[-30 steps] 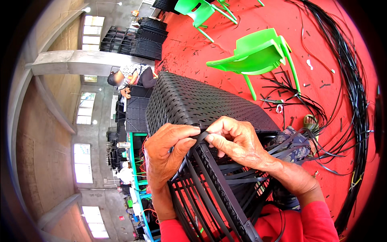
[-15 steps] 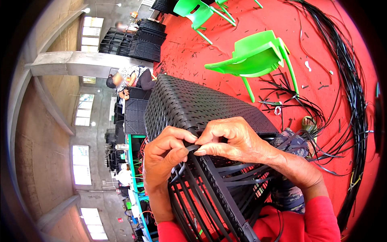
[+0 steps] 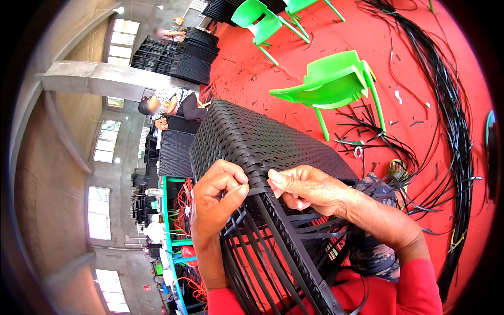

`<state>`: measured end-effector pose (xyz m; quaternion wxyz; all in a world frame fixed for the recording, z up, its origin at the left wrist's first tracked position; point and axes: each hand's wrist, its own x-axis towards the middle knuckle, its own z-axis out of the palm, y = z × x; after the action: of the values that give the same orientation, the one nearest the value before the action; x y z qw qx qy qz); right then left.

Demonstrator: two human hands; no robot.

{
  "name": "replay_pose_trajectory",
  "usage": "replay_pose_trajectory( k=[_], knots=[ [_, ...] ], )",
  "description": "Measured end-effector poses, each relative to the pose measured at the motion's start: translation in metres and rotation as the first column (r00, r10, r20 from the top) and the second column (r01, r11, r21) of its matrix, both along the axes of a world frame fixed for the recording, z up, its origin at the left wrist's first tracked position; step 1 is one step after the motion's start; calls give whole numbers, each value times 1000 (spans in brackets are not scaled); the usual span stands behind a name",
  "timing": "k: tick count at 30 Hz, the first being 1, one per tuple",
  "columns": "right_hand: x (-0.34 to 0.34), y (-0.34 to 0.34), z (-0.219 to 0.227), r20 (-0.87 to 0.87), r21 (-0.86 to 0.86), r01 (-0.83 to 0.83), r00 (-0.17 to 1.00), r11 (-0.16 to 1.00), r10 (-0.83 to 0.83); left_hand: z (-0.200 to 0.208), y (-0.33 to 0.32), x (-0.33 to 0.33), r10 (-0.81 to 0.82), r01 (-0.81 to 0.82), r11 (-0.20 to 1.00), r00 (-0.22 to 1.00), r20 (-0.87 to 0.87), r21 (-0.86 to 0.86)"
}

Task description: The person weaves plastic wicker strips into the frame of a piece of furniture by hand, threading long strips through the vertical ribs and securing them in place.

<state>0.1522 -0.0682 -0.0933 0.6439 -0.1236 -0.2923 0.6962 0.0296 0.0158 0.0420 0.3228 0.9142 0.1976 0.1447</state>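
Observation:
A black woven wicker furniture piece (image 3: 262, 139) lies in front of me, its upper part tightly woven, its lower frame (image 3: 273, 262) holding loose black strips. My left hand (image 3: 218, 197) pinches a black strip (image 3: 257, 190) at the edge of the weave. My right hand (image 3: 304, 186) grips the same strip from the other side, fingers curled. The two hands are a thumb's width apart. Red sleeves cover my arms at the bottom of the picture.
Two green plastic chairs (image 3: 331, 84) (image 3: 260, 18) stand on the red floor (image 3: 415, 68). Long bundles of black strips (image 3: 451, 131) lie at right. Another person (image 3: 168, 105) sits bent over black woven panels at left, near stacked black frames (image 3: 173, 52).
My hands have drawn slightly apart along the strip, the right one shifting to the right and the left one curling tighter. The view has tilted a little.

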Motion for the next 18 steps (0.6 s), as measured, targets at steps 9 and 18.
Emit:
replay_pose_trajectory(
  k=[9,18],
  knots=[
    [-2,-1,29,149,-248,-1,988,969,39,-1,8,-9,-70,73,996,996,-61,57],
    [-18,-2,45,54,-412,102,995,906,-88,-7,21,-39,-48,61,997,965,257,-44]
  ],
)
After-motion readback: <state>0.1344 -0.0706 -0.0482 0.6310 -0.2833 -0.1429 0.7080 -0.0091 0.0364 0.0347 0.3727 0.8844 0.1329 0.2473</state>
